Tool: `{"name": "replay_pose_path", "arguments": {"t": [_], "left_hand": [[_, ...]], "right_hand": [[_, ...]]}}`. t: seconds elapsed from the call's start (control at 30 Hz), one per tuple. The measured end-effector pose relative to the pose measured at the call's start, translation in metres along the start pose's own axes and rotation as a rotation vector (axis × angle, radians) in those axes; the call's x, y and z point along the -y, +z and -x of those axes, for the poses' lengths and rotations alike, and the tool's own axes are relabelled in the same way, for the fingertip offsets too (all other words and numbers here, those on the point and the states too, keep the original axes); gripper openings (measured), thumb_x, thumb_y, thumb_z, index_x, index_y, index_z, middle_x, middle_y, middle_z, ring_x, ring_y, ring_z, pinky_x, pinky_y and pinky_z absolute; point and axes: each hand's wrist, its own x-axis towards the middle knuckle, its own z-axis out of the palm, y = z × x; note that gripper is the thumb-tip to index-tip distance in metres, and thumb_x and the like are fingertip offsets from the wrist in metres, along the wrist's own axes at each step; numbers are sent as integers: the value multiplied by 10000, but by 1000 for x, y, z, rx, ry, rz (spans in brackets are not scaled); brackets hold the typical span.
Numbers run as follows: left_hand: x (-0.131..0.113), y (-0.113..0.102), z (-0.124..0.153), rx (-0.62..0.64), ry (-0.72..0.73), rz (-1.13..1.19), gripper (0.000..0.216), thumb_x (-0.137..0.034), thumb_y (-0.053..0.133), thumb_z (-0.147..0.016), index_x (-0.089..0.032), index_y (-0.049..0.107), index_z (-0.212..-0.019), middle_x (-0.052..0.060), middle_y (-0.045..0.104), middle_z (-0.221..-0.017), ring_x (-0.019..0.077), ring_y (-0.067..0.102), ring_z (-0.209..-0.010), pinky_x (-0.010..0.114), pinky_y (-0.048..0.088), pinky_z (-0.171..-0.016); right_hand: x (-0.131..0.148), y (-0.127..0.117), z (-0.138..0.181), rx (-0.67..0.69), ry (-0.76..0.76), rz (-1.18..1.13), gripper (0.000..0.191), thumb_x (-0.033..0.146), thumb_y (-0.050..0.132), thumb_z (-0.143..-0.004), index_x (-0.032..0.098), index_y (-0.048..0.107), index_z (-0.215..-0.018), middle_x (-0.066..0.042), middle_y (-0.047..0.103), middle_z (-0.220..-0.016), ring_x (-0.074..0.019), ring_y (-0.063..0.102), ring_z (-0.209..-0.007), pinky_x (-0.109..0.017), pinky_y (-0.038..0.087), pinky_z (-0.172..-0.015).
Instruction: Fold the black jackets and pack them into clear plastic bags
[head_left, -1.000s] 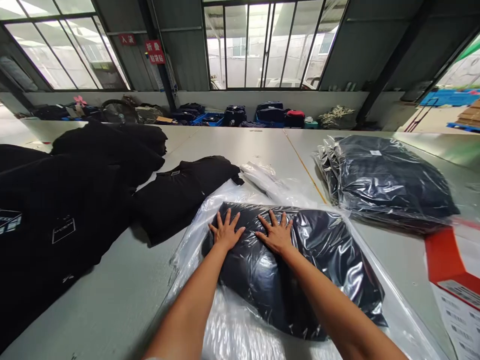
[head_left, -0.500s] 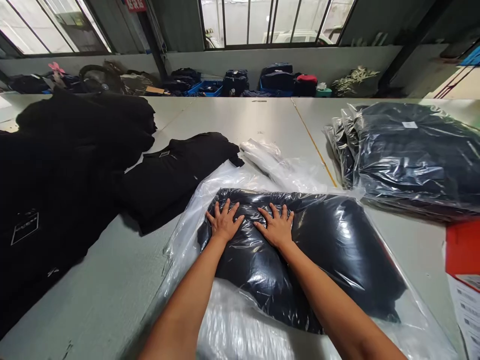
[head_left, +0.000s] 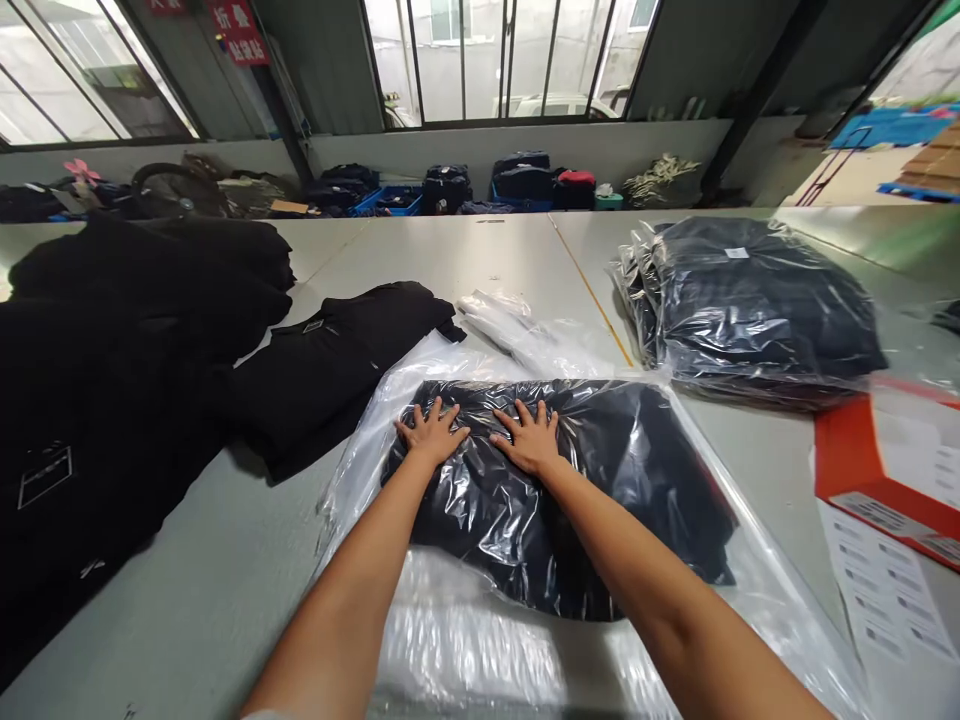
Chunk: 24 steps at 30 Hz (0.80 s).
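Both palms lie flat, fingers spread, on a black garment in a clear plastic bag [head_left: 637,470]. My left hand [head_left: 433,433] presses near the upper left corner of the bagged garment. A short way to its right, my right hand [head_left: 531,437] presses on the same bag. Neither hand grips anything. Beneath lies a stack of clear plastic bags [head_left: 442,640], spreading out past the garment on all sides. Just behind is a crumpled clear bag [head_left: 517,325]. A folded black garment [head_left: 345,360] rests to the left of the bags.
A big heap of black garments [head_left: 127,350] covers the table's left side. At the right stands a pile of bagged garments [head_left: 757,300]. An orange-red box [head_left: 855,450] and a printed label sheet [head_left: 877,580] lie nearer me. Blue crates [head_left: 397,200] line the far wall.
The bagged garment looks flatter and more wrinkled, its puffed right part having sunk. My hands stay flat on it. The view has turned slightly right, showing more of the box and label sheet.
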Motion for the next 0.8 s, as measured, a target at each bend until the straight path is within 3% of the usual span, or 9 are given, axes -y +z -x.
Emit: {"name": "replay_pose_path", "arguments": {"t": [0.1,0.2,0.33,0.43,0.6,0.8], "left_hand": [[-23,-15,4,-10,-53,-138,555,-549,475,-775,-379,472,-1304,19,211,-1518,457,33,-1356,750,-51,-952],[-65,-10,16,-125,75,-154,545,-428,459,-814,-285,450,-1339,62,173,-1526,412,-40,-1372,719,-74,-981],[-134,17,35,-73,419,8,612,-572,368,-830,-391,275,-1407,-37,123,-1536,351,-53,-1388,689,-47,-1018],[-170,37,44,-31,511,56,642,-671,319,-804,-476,188,-1401,-95,64,-1536,379,-83,-1378,730,-55,-980],[-180,59,44,-98,496,18,623,-661,295,-822,-485,147,-1401,-106,30,-1537,392,-113,-1369,743,-64,-965],[-178,69,38,-129,481,-18,614,-642,334,-825,-495,150,-1392,-109,35,-1536,399,-92,-1370,740,-43,-972]], "right_hand": [[-23,-21,4,26,-79,-35,593,581,133,-893,345,347,-1394,0,349,-1456,-305,213,-1345,-525,175,-1061],[-61,-35,18,-78,-43,35,552,473,165,-924,265,379,-1389,-34,386,-1435,-267,175,-1364,-504,139,-1085],[-118,-41,40,-87,127,149,560,572,228,-889,353,338,-1392,-11,248,-1504,-311,-3,-1390,-649,-21,-1026],[-152,-42,48,-30,190,173,651,693,218,-826,405,252,-1408,1,142,-1533,-345,-59,-1381,-697,-69,-976],[-185,-38,50,-24,216,114,753,790,257,-736,453,188,-1407,63,13,-1544,-431,-60,-1351,-694,25,-991],[-196,-10,46,-51,233,14,736,784,282,-736,484,176,-1399,109,-23,-1538,-451,-12,-1344,-666,128,-1004]]}}
